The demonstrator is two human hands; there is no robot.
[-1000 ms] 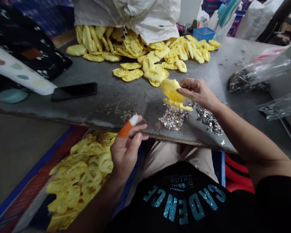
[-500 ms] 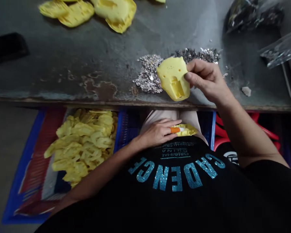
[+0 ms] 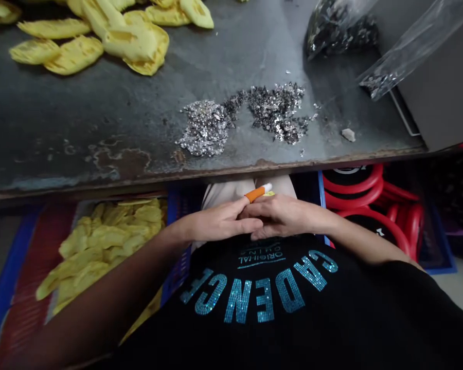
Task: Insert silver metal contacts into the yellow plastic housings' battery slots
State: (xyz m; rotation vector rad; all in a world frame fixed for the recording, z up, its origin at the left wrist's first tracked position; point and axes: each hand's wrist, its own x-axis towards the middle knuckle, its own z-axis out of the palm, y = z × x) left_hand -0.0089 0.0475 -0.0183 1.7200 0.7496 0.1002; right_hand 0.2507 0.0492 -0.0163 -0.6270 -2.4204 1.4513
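My left hand point(image 3: 218, 220) and my right hand point(image 3: 283, 215) meet over my lap, below the table edge, fingers overlapping. An orange sleeve with a white tip point(image 3: 255, 193) covers one finger of the left hand. Behind the knuckles shows a sliver of a yellow moulded piece point(image 3: 269, 194), with both hands closed about it; its remainder is hidden. Above them on the table lie a pile of silvery flakes point(image 3: 204, 128) and a darker pile of shiny bits point(image 3: 278, 110).
Yellow moulded pieces point(image 3: 133, 38) lie at the table's far left. Others fill a crate point(image 3: 21, 267) at lower left. Clear bags point(image 3: 341, 31) with shiny bits stand at the right. Red-rimmed black items point(image 3: 370, 226) sit in a blue crate below. The table edge point(image 3: 231, 172) runs across.
My right hand has come down from over the table to my lap and joined the left. The yellow piece it held up has left the table area. The view has shifted right.
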